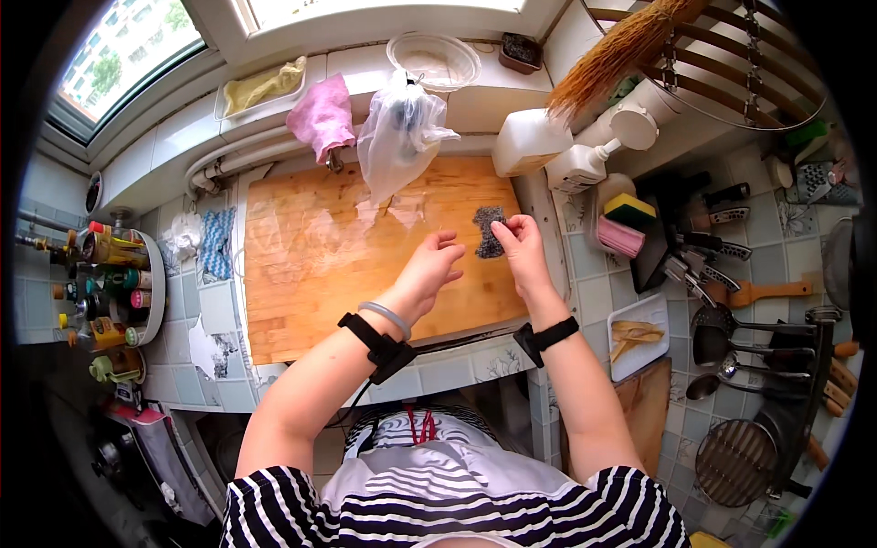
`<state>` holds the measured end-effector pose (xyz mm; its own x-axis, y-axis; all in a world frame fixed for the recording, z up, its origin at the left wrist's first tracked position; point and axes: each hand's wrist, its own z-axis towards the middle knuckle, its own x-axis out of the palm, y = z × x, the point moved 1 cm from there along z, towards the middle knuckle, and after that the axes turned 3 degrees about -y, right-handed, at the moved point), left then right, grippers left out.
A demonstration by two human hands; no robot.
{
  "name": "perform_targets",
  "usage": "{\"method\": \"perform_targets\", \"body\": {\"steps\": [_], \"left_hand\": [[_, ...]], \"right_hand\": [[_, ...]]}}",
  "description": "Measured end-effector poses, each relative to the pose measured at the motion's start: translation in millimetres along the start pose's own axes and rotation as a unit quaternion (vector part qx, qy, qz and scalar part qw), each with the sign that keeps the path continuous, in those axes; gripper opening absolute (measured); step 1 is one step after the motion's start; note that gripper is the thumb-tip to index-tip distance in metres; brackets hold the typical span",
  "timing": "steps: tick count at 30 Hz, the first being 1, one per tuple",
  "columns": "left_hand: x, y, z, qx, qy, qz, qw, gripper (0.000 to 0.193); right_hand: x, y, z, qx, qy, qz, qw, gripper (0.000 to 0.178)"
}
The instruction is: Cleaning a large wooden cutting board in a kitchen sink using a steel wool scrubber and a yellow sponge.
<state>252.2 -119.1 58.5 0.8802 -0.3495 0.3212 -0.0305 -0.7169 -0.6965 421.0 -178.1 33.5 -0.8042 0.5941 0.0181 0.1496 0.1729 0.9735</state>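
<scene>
Grey scouring pad [488,232], pinched by the right hand [524,252] over the three-o'clock side of the wooden cutting board [315,306], probably wanted a fuller grip, while the left hand [427,271] hung loosely spread.

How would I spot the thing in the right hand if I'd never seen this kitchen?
Find the big wooden board below the window. Near its right edge, the right hand pinches a small, rough-looking pad. Its dark, speckled grey sets it apart from the pale wood and from the bright yellow sponge farther right.
</scene>
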Motion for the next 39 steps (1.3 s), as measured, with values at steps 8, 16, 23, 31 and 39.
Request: {"method": "perform_targets", "body": {"steps": [8, 16, 23, 31, 39], "left_hand": [[-112.8, -0.1, -55.9, 0.064, -0.051, 0.04, 0.996, 0.05], [-131.4, -4.7, -81.9, 0.233, -0.073, 0.347, 0.905, 0.05], [-137.4, -14.5, -123.7, 0.318, -0.13, 0.588, 0.732, 0.045], [-164.2, -25.3, -153.5, 0.248, -0.347, 0.734, 0.529, 0.052], [-191.2, -25.3, -152.4, 0.235, -0.398, 0.615, 0.639, 0.059]], "right_hand": [[4.0, -57.2, 8.2, -0.078, 0.013, -0.253, 0.964, 0.039], [11.6, -50.1, -3.6, -0.097, 0.157, -0.387, 0.904, 0.035], [6.1, -40.5, 0.4, -0.076, 0.215, -0.392, 0.891, 0.032], [72.9, -6.9, -27.5, -0.146, 0.303, -0.366, 0.868, 0.032], [73.5, -15.6, -2.5, -0.186, 0.184, -0.512, 0.818, 0.025]]}}
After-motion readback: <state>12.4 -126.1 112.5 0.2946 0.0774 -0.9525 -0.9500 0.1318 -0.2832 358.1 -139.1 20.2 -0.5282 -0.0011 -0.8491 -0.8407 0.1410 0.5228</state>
